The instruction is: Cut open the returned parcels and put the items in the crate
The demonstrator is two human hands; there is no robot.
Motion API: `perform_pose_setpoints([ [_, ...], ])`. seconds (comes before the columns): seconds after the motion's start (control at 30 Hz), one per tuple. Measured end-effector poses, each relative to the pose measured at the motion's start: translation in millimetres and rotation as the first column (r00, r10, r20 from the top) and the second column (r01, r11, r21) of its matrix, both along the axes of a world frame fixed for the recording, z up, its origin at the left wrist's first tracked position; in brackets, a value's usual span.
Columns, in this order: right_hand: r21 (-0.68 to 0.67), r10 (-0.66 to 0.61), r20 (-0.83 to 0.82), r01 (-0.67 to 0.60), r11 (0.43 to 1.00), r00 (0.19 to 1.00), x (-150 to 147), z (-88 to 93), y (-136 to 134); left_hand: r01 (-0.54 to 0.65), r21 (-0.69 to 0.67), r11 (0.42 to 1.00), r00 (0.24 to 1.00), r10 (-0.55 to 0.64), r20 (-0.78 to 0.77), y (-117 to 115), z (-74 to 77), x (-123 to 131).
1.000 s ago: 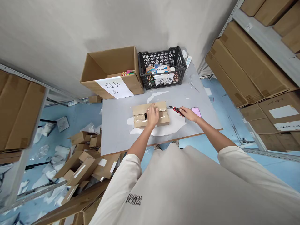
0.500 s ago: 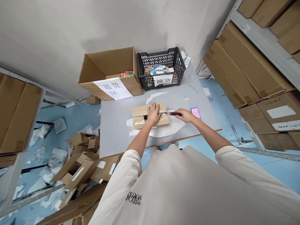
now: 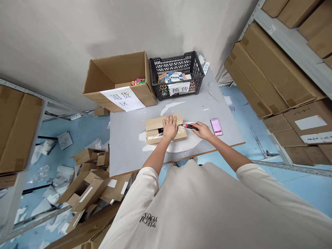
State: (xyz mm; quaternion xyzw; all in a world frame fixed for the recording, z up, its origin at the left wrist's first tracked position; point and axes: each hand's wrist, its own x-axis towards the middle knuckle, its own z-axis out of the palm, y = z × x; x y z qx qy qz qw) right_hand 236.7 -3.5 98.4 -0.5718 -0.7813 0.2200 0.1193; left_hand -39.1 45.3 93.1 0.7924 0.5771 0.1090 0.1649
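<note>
A small taped cardboard box [image 3: 155, 129] lies on the grey table [image 3: 129, 145], on top of white wrapping. My left hand [image 3: 169, 126] rests flat on the box top with fingers spread. My right hand [image 3: 203, 130] is closed around a red and black utility knife [image 3: 190, 127], whose tip touches the box's right end. A pink phone [image 3: 216, 126] lies on the table just right of my right hand.
At the table's back stand an open cardboard box [image 3: 119, 81] with a paper sign and a black plastic crate [image 3: 176, 74] holding small packages. Shelves stacked with cartons [image 3: 272, 79] flank the right; flattened cardboard and scraps [image 3: 88, 186] litter the blue floor at left.
My right hand brought the knife leftward from beside the box until its tip reached the box's right end. My left hand stayed pressed on the box top.
</note>
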Motion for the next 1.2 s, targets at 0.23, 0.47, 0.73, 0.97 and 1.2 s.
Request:
perform_pose_setpoints([
  [0.23, 0.048, 0.001, -0.015, 0.0, 0.999, 1.0, -1, -8.8, -3, -0.008, 0.019, 1.0, 1.0, 0.008, -0.014, -5, 0.2, 1],
  [0.47, 0.057, -0.109, -0.138, 0.118, 0.991, 0.984, 14, -5.4, 15, -0.01, 0.007, 1.0, 1.0, 0.011, -0.025, -8, 4.3, 1],
  [0.73, -0.089, -0.362, -0.066, 0.356, 0.93, 0.93, 12, -31.0, 33, 0.031, -0.038, 0.999, 0.999, -0.031, -0.012, 0, 15.3, -12],
  [0.97, -0.28, -0.461, 0.183, 0.496, 0.822, 0.868, 33, -71.6, 25, -0.159, 0.096, 0.983, 0.977, 0.142, 0.16, -19, 26.2, -62],
  [1.2, -0.33, -0.505, 0.302, 0.586, 0.74, 0.808, 51, -110.7, 12, -0.422, 0.062, 0.905, 0.896, 0.405, 0.183, -71, 14.6, -132],
])
